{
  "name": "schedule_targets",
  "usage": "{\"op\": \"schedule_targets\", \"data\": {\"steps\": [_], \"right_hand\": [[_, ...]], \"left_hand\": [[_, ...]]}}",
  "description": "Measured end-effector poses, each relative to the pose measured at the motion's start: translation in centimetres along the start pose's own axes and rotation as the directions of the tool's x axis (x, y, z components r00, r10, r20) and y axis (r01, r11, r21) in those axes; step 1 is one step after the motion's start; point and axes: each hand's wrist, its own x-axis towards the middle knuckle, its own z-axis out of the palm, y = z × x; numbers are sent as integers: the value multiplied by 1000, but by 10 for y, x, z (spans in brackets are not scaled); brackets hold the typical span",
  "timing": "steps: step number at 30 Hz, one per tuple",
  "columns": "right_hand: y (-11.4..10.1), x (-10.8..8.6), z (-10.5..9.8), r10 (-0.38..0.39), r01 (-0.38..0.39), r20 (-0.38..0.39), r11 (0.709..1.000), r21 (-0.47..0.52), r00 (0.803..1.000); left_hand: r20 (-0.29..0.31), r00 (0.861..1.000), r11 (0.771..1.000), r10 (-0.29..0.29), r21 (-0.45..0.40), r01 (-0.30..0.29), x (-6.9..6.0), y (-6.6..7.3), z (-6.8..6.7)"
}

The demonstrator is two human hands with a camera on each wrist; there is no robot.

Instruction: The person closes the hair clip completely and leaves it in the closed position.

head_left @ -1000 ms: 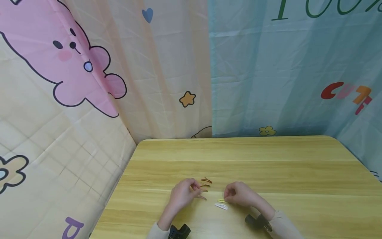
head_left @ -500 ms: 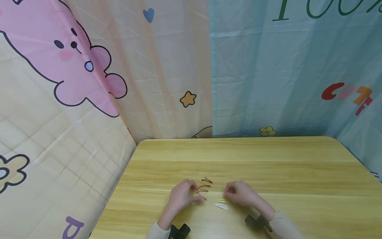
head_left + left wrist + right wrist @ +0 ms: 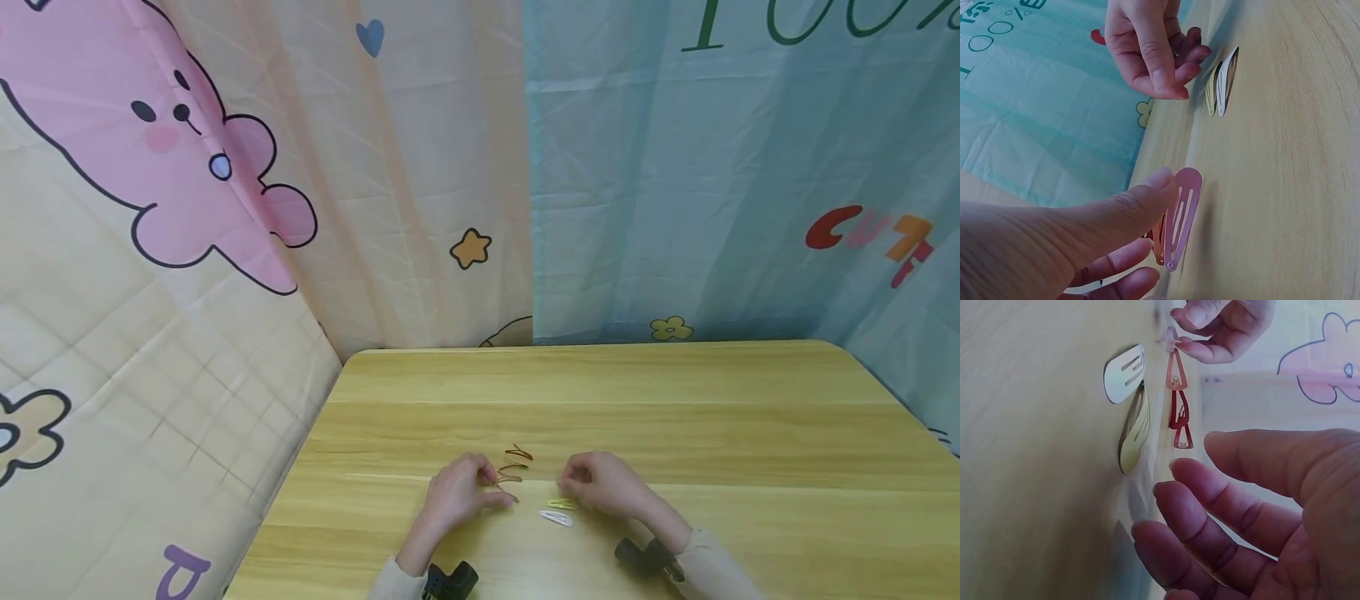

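My left hand (image 3: 459, 493) is beside a row of several snap hair clips in reddish and pink shades. The pink hair clip (image 3: 1184, 215) is nearest, with the left thumb at its edge; whether they touch I cannot tell. Thumb and fingers stand apart. Behind it in the right wrist view come an orange-pink hair clip (image 3: 1175, 372) and a dark red hair clip (image 3: 1176, 416). My right hand (image 3: 611, 486) hovers, fingers loosely bent and holding nothing, beside a yellow hair clip (image 3: 560, 504). A white hair clip (image 3: 556, 518) lies just in front of the yellow one.
The clips are on a wooden table (image 3: 720, 425). A printed curtain (image 3: 405, 167) hangs behind and to the left, with a blue curtain (image 3: 660, 167) at the back right. Each wrist carries a black camera (image 3: 452, 581).
The left thumb and fingers have spread apart, showing more of the clips. My right hand has drawn slightly away from the yellow hair clip, which now lies by itself.
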Motion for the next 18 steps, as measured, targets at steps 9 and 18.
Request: {"op": "schedule_targets", "data": {"steps": [9,18], "right_hand": [[-1,0,-1,-8,8,-5,1000,10,1000],[-1,0,-1,-14,14,-5,1000,4,1000]], "left_hand": [[22,1000,1000,-6,-15,7,0,-2,2],[24,999,999,-25,-29,26,0,-2,5]]}}
